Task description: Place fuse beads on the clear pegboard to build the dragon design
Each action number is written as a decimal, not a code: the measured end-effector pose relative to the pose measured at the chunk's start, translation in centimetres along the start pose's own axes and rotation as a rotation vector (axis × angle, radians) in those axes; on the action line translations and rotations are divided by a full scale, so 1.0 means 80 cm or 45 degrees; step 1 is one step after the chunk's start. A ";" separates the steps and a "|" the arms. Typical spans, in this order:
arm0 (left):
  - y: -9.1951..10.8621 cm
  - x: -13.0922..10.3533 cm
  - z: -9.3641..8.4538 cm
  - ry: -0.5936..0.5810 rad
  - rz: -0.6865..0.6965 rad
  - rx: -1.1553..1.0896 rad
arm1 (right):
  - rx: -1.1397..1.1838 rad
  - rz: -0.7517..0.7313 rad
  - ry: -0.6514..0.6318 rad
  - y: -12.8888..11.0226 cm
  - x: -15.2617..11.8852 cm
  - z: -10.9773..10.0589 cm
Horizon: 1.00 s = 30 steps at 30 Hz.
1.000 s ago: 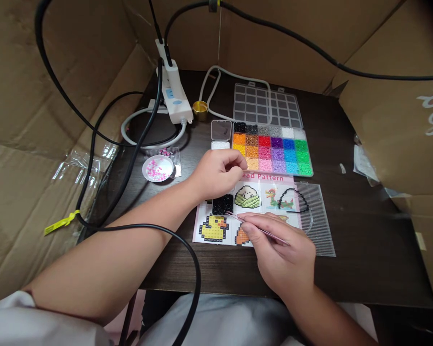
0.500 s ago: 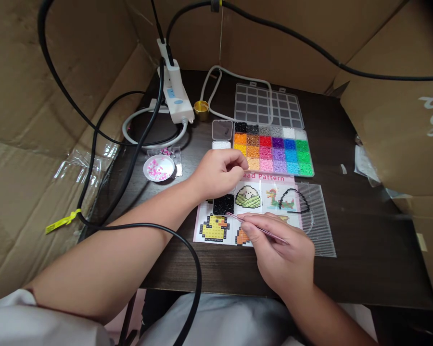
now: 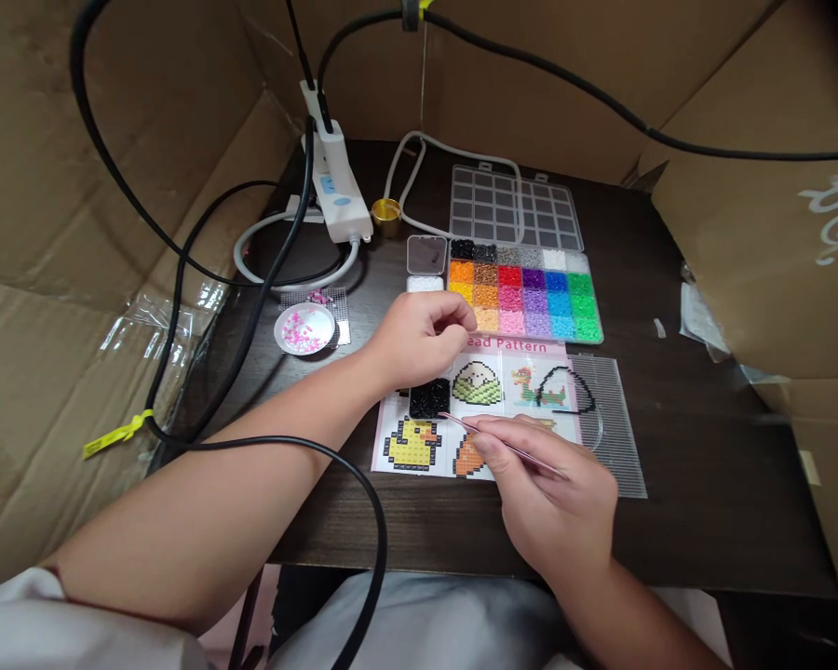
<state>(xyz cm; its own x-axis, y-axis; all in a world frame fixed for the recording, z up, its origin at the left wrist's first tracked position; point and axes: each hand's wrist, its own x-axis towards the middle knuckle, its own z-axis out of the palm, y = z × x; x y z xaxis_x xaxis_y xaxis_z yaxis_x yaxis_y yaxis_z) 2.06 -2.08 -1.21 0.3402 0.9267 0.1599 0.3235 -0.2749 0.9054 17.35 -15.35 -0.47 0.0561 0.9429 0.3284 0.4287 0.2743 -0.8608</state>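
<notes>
My right hand (image 3: 559, 493) grips a pair of pink tweezers (image 3: 523, 453), whose tips reach the near edge of a small clear box of black beads (image 3: 429, 398). Just beyond that box is my left hand (image 3: 423, 340), its fingers curled and partly hidden, so what they hold, if anything, does not show. Beneath lies a bead pattern sheet (image 3: 479, 381) with pixel pictures, among them a yellow duck. A clear pegboard (image 3: 621, 437) overlaps the sheet's right side and carries a curved outline of black beads (image 3: 565, 372). Behind my left hand sits a box of white beads (image 3: 425, 283).
A compartment box of coloured beads (image 3: 531, 290) stands behind the sheet with its lid folded back. At left are a white dish (image 3: 304, 328) with pink beads, a power strip (image 3: 342, 200) and a gold cup (image 3: 386, 217). A black cable (image 3: 272, 441) crosses over my left forearm.
The whole view has shifted slightly. The tweezers' tips stay at the black bead box, while my right hand sits marginally further right. My left hand keeps its curled pose.
</notes>
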 end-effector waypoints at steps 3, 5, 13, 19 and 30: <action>0.000 0.000 -0.001 -0.002 -0.003 0.008 | 0.020 0.011 0.044 0.000 -0.002 -0.004; 0.000 0.000 -0.002 -0.006 0.001 0.021 | 0.019 0.034 0.092 0.000 -0.004 -0.011; 0.001 0.002 -0.004 -0.003 -0.038 0.055 | -0.191 0.322 0.550 0.018 -0.005 -0.070; 0.004 0.003 -0.006 0.000 -0.077 0.079 | -0.201 0.444 0.505 0.048 -0.008 -0.086; 0.004 0.004 -0.007 -0.005 -0.125 0.097 | -0.219 0.273 0.326 0.054 -0.008 -0.081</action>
<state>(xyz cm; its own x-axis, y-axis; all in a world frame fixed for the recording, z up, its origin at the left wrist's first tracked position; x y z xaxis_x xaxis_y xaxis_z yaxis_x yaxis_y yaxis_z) 1.77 -1.74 -0.63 0.3074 0.9490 0.0704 0.4217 -0.2021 0.8839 24.98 -16.03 -1.87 0.3755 0.8916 0.2532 0.5268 0.0195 -0.8498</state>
